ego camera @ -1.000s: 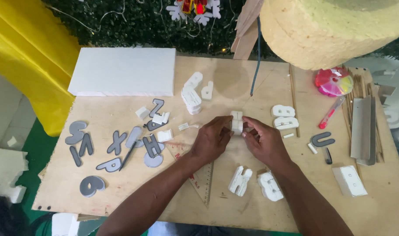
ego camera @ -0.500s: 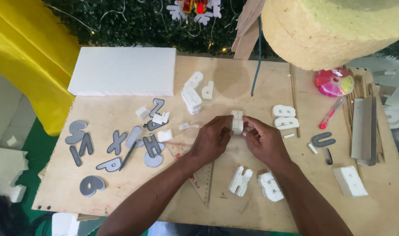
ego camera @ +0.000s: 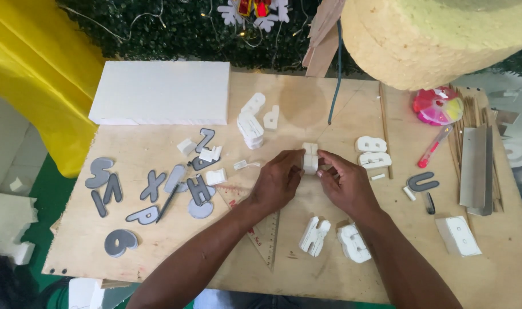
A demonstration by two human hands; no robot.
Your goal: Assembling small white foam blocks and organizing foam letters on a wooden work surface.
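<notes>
From the head view, I look down on my two hands meeting over the middle of the wooden tabletop (ego camera: 158, 171). My left hand (ego camera: 278, 183) and my right hand (ego camera: 346, 186) hold a small white foam piece (ego camera: 310, 157) between them, just above the board. The fingers (ego camera: 292, 163) of my left hand pinch its left side, and the fingers of my right hand close on its right side and lower edge. Both sets of fingers are curled in and pressed onto the piece, not spread.

Just below my hands lie two white foam letters (ego camera: 315, 236), side by side and near my right forearm. A clear ruler (ego camera: 266, 234) lies under my left wrist. To the right of my hands two more white foam letters (ego camera: 372, 151) sit stacked one above the other, and past them a grey letter (ego camera: 422, 182) lies flat. Near the right edge there is a white foam block (ego camera: 458, 234), a pink cutter (ego camera: 435, 146), a metal straightedge (ego camera: 475, 166) and a round pink and yellow tape reel (ego camera: 438, 106).

To the left, a scatter of grey letters (ego camera: 152, 189) covers the board, with a pencil (ego camera: 168, 201) lying across them and small white offcuts (ego camera: 212, 163) close by. Above my hands stands a stack of white letters (ego camera: 250, 127), and a white foam slab (ego camera: 163, 91) rests at the far left corner. A big yellow foam roll (ego camera: 432, 40) hangs over the far right.
</notes>
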